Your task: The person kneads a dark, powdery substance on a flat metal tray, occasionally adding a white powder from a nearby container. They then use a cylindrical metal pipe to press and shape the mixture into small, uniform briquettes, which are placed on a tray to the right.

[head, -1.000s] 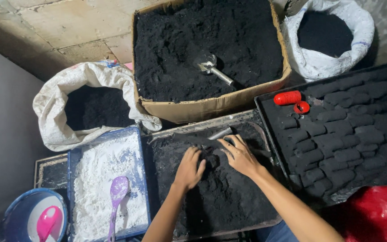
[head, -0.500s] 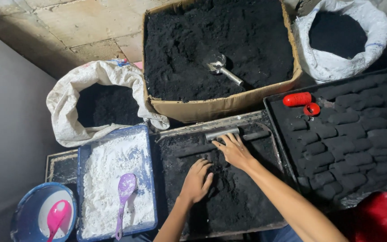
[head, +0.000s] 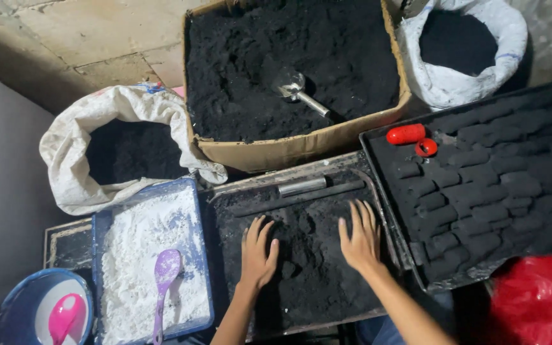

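Observation:
Both my hands rest flat on a heap of black powder (head: 308, 268) in a dark metal tray (head: 301, 174). My left hand (head: 258, 253) lies palm down on the heap's left side, fingers spread. My right hand (head: 360, 237) lies palm down on the right side near the tray's edge, fingers spread. Neither hand holds anything. A short metal tube (head: 301, 186) and a dark rod (head: 327, 191) lie at the tray's far end, beyond my fingertips.
A cardboard box (head: 289, 150) of black powder with a metal scoop (head: 294, 88) stands behind. Two white sacks (head: 75, 160) (head: 461, 89) hold black powder. A black tray (head: 378, 166) of dark briquettes with red tube (head: 406, 134) lies right. Blue tray (head: 100, 223) of white powder, purple spoon (head: 164, 275), left.
My hands have moved apart across the black powder. The right hand has drawn back from the metal tube to the tray's right side, and the left has flattened on the left.

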